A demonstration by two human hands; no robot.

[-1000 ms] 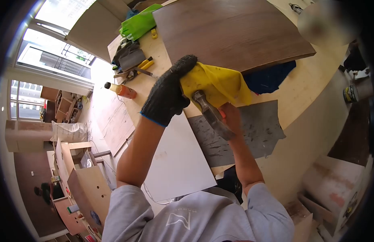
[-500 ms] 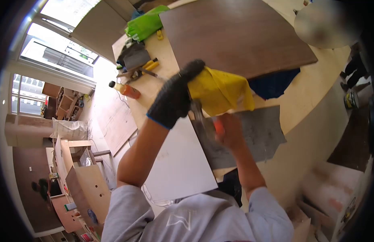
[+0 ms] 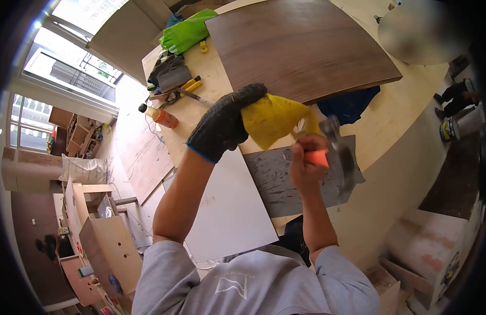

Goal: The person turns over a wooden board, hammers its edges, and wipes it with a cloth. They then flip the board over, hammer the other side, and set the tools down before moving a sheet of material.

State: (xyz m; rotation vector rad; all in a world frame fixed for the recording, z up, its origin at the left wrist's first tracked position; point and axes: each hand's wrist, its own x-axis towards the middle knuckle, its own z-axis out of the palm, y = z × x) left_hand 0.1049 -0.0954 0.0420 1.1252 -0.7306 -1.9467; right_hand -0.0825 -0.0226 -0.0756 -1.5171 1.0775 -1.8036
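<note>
My left hand [image 3: 222,123], in a black glove with a blue cuff edge, grips a creased yellow cloth [image 3: 271,118] by its left side. My bare right hand [image 3: 308,160] is closed around the orange handle [image 3: 320,158] of a tool, just below and right of the cloth. The tool's grey metal part [image 3: 334,139] is smeared by motion, so its exact kind cannot be made out. Beneath my right hand lies a dark grey sheet [image 3: 274,181] with blackish marks. A white board [image 3: 227,210] sits to its left, under my left forearm.
A large brown wood panel [image 3: 300,47] lies on the pale table, with dark blue fabric [image 3: 350,105] under its edge. At left are an orange-labelled bottle [image 3: 161,116], a yellow-handled tool [image 3: 190,85] and a green bag [image 3: 188,32]. A person's legs [image 3: 455,100] show at far right.
My right hand has turned and moved slightly right, swinging the tool's metal part from beside the glove to the hand's right side. My left hand still holds the cloth, which has shifted slightly.
</note>
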